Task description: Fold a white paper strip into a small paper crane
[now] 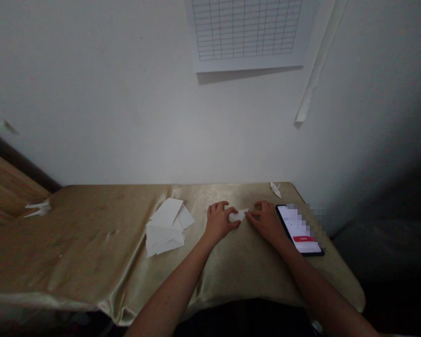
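A small folded piece of white paper (239,215) lies on the gold tablecloth between my two hands. My left hand (220,219) curves round its left side, with thumb and index finger at the paper's edge. My right hand (264,219) pinches the paper's right corner between thumb and index finger. Left of my hands rests a loose stack of white paper sheets (166,227), overlapping at odd angles. At the table's back right sits a small folded paper crane (275,189).
A phone (300,230) with its screen lit lies right of my right hand. More folded white paper (38,208) is at the far left. The gold-clothed table (91,243) meets a wall (126,117), where a printed grid sheet (249,32) hangs.
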Available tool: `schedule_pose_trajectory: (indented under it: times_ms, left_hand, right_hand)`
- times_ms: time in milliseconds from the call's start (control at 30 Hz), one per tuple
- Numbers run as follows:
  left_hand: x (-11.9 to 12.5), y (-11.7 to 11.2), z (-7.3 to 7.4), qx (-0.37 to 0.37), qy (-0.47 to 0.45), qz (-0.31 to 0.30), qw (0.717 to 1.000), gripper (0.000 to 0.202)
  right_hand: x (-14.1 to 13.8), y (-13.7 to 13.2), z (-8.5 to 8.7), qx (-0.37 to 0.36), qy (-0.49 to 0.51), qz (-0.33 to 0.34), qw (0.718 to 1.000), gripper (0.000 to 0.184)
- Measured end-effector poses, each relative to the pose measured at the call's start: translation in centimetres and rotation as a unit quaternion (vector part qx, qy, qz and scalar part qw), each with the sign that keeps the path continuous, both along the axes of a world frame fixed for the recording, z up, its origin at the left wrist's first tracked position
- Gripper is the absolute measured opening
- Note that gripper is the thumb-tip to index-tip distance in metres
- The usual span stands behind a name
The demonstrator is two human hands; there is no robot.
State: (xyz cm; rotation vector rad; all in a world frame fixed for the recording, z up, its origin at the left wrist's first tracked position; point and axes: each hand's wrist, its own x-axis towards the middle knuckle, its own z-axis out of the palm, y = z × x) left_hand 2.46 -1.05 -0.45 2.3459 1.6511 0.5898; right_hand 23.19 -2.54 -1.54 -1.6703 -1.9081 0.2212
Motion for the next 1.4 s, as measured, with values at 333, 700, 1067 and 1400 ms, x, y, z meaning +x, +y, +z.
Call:
schedule_pose_trajectory:
  times_ms: [333,700,1067,1400]
  left_hand:
    - [0.0,-0.1,-0.1,-0.002,0.004,-0.003,1.000,0.038]
    - [-1.2,1.1,0.0,-0.045,0.023,-0.029,0.998,0.028]
    - [-1.5,1.3,0.1,-0.056,0.033,-0.030,0.997,0.033]
    - [-1.5,1.2,0.0,-0.054,0.031,-0.029,0.998,0.032]
  right_hand:
    - [0.3,0.4,-0.1,0.011,-0.049,-0.053,0.997,0.033]
    - [-0.8,0.9,0.1,0.039,-0.049,-0.040,0.997,0.022]
    - [-0.7,1.4,-0.3,0.002,-0.061,-0.048,0.997,0.020]
    - [-1.1,0.7,-0.6,-0.002,-0.060,-0.019,0.998,0.040]
